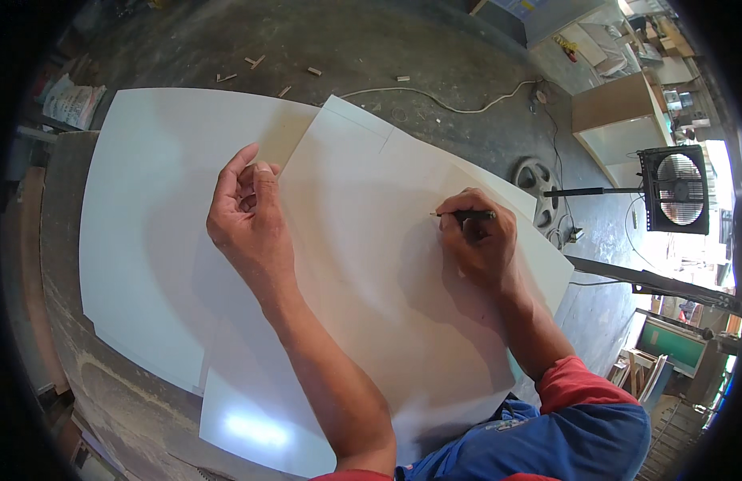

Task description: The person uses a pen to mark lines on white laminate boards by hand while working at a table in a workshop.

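A large white board (pixel 363 337) lies at a slant over another white sheet (pixel 131 208) on the left. My right hand (pixel 483 240) grips a black pen (pixel 471 215) above the right part of the upper board, its thin tip pointing left. Close to the upper board's left edge, my left hand (pixel 247 196) is raised with fingers loosely curled and apart; nothing shows in it. Thin drawn lines (pixel 385 141) cross near the upper board's far corner.
A grey worktable (pixel 74 321) shows under the sheets at left. Beyond the boards, small wood offcuts (pixel 314 72) and a pale cable (pixel 459 111) lie on the floor. At right stand a black fan-like unit (pixel 675 188) on a pole, a wheel-shaped base (pixel 535 180) and a cabinet (pixel 619 120).
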`<state>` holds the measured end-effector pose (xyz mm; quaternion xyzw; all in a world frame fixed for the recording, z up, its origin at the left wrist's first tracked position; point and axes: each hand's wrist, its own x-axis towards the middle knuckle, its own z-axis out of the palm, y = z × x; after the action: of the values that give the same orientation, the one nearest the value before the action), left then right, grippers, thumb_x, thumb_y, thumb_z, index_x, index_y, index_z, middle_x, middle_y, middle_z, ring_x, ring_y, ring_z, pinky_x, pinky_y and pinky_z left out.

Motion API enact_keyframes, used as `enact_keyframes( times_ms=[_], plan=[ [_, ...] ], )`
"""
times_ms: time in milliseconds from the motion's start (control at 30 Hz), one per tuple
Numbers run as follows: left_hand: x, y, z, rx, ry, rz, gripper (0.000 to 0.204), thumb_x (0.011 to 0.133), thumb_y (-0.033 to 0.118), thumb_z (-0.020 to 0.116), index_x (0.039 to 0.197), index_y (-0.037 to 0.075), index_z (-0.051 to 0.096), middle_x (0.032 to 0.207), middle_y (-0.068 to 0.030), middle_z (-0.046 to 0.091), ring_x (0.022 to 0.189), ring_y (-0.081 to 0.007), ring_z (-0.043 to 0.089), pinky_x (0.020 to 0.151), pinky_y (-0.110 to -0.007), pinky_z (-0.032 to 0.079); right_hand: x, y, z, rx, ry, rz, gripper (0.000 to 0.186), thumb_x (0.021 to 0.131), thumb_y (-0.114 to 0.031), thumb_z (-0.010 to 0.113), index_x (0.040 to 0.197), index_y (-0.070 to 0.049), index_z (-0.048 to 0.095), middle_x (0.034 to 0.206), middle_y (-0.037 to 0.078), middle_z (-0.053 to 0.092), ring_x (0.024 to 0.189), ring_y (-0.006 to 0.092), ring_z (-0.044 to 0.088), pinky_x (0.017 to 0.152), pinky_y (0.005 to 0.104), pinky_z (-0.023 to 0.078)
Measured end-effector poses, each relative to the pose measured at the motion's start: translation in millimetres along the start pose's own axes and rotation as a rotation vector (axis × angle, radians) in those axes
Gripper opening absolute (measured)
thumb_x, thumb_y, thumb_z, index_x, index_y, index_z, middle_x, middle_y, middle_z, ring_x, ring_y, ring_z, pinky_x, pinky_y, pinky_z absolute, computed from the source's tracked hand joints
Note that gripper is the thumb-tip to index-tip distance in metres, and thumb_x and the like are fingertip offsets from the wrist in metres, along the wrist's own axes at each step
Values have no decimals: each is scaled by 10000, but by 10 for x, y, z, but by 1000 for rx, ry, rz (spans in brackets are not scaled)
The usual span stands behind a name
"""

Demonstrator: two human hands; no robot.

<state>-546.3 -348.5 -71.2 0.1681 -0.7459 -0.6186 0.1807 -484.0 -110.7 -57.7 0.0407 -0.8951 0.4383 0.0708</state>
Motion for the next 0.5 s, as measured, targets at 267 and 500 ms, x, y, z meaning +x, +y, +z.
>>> enact_keyframes(
  times_ms=[267, 500],
  plan=[
    [-7, 21, -9, -5, -12, -59, 247, 960, 128, 640, 1167, 11, 710, 843, -43, 690, 823, -96, 629, 848, -285, 542, -4, -24, -4, -16, 5, 10, 129, 827, 14, 671, 935, -56, 670, 709, 9, 620, 535, 59, 517, 502, 223, 422],
    [-10, 19, -5, 14, -12, -52, 246, 959, 127, 639, 1164, 13, 713, 842, -40, 689, 824, -99, 631, 847, -290, 543, 0, -13, -3, -36, 9, 1, 118, 828, 4, 679, 931, -52, 673, 709, 11, 624, 532, 66, 523, 498, 226, 423]
  ],
)
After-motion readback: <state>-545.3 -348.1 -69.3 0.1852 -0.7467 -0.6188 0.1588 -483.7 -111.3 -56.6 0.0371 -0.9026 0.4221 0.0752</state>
